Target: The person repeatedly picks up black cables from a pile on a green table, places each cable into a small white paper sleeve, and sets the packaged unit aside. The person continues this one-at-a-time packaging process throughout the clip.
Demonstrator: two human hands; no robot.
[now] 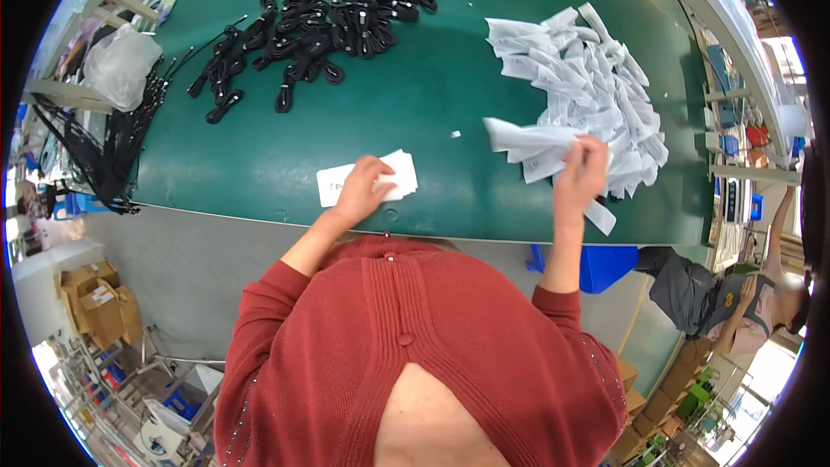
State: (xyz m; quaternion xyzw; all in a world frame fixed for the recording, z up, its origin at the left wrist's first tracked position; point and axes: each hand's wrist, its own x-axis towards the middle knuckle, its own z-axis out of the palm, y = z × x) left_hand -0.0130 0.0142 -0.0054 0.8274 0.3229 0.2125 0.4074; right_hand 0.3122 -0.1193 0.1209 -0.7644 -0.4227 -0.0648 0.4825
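- Here are the cards, white, overlapping in a loose spread near the front edge of the green table; every place is called from them.
- Left hand right on top of the cards, fingers bent, thumb and fingertips down on them; whether it grips one or merely presses, I cannot tell.
- Over to the right of the cards, well apart, the right hand: thumb and fingers pinched together, clamped on a bag, whitish and see-through, its free end pointing back toward the cards' side.
- Behind that hand, right of the cards and farther out, the bag pile, a heap of the same long sleeves, overlapping every which way.
- Beyond the cards, toward the far side, black cables, coiled and tied in bundles, many touching.
- Far left of the cards, loose cords hang over the table's edge, a crumpled plastic sack just beside them.
- One white scrap lies right of the cards, a little farther out.
- Right of the cards, below table level: a blue bin.
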